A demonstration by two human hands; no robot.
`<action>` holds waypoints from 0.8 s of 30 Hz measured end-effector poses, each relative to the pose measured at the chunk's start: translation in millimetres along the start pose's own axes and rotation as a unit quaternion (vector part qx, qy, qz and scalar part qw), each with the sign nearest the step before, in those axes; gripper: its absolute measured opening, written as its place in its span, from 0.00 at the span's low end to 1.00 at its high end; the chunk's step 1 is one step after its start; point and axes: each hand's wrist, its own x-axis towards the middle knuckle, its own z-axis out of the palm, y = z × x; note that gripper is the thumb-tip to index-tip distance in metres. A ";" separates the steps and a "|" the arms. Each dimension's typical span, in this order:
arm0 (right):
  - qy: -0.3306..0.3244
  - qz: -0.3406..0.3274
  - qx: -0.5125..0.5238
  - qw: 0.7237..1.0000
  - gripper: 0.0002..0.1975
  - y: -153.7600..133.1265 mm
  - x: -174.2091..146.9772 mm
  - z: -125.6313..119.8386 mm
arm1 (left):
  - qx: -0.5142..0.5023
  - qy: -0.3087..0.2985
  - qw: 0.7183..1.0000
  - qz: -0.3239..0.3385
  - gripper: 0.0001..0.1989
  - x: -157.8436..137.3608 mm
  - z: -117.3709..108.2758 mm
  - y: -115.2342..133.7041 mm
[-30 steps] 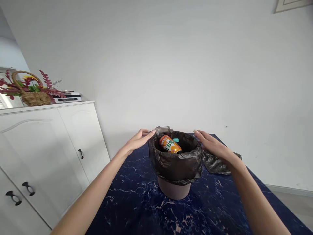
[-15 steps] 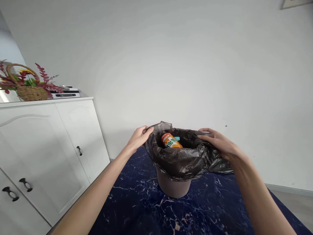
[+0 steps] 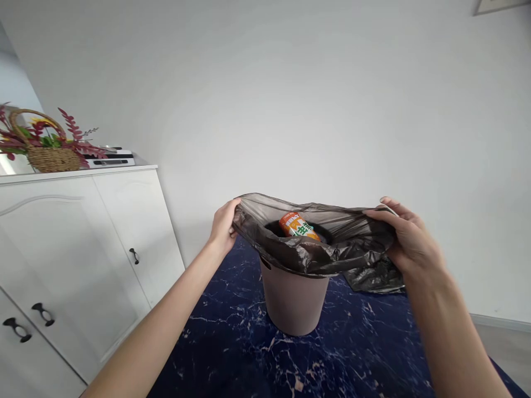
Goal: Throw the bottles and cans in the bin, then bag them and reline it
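A black translucent garbage bag lines a taupe trash can, its mouth stretched wide above the rim. My left hand is closed on the bag's left edge. On the opposite side, my right hand pinches the right edge between thumb and fingers. Inside the bag lies a tilted container with an orange and white label, its lower end hidden by the bag's front fold. Behind my right wrist, a loose crumpled part of black plastic hangs down to the table.
The can stands on a dark blue marble-patterned table. A white cabinet is at the left, with a wicker flower basket and a white-and-black device on top. A pale wall rises behind the table.
Both hands have moved apart and pulled the bag's edges up and outward. The bag's front has risen, so more of the can and its handle hole show.
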 end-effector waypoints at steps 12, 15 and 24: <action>0.057 -0.144 -0.116 0.981 0.24 -12.5 0.5 -20.3 | -0.158 -0.014 0.983 -0.096 0.19 12.2 -11.6 11.7; 0.051 -0.156 -0.183 0.969 0.24 -16.2 -1.1 -24.3 | -0.162 -0.015 0.981 -0.103 0.14 14.6 -16.9 4.9; 0.051 -0.089 -0.256 0.961 0.24 10.1 30.6 -46.2 | -0.132 -0.028 0.988 -0.079 0.11 24.9 -34.4 -18.7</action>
